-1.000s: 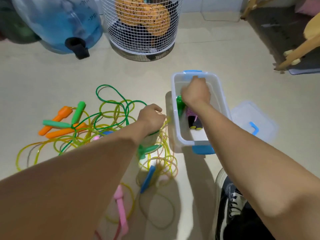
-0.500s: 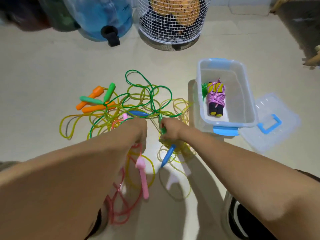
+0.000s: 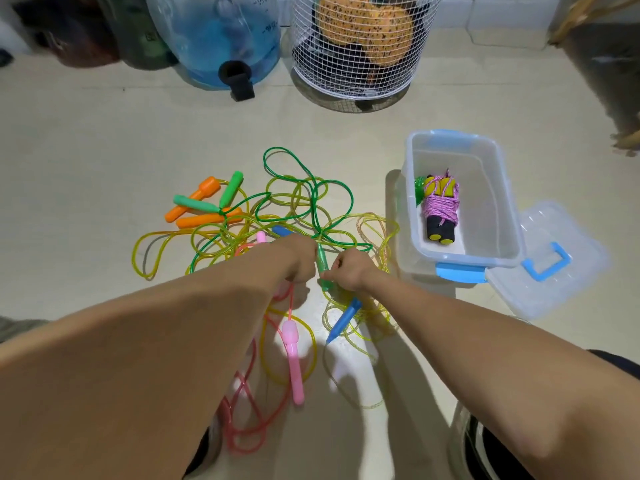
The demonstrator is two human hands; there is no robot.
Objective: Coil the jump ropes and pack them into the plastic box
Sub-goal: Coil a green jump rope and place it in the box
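A tangle of jump ropes (image 3: 294,209) lies on the floor, with green, yellow and pink cords. Orange handles (image 3: 204,220) and green handles (image 3: 230,188) lie at its left. My left hand (image 3: 298,261) and my right hand (image 3: 349,271) meet over the pile, both closed on a translucent green handle (image 3: 322,263) held upright between them. A pink handle (image 3: 292,341) and a blue handle (image 3: 344,320) lie just below my hands. The clear plastic box (image 3: 512,216) stands open at right. Inside it lie a coiled purple rope (image 3: 440,209) with black and yellow handles and a green bundle (image 3: 419,188).
The box lid (image 3: 561,258) with a blue handle lies on the floor right of the box. A white wire basket (image 3: 353,46) and a blue water jug (image 3: 221,36) stand at the back. My shoe (image 3: 485,448) is at bottom right.
My right hand left the box, with the coiled purple rope staying inside, and came to the pile. Both hands closed on the green handle. The view shifted so the box sits further right.
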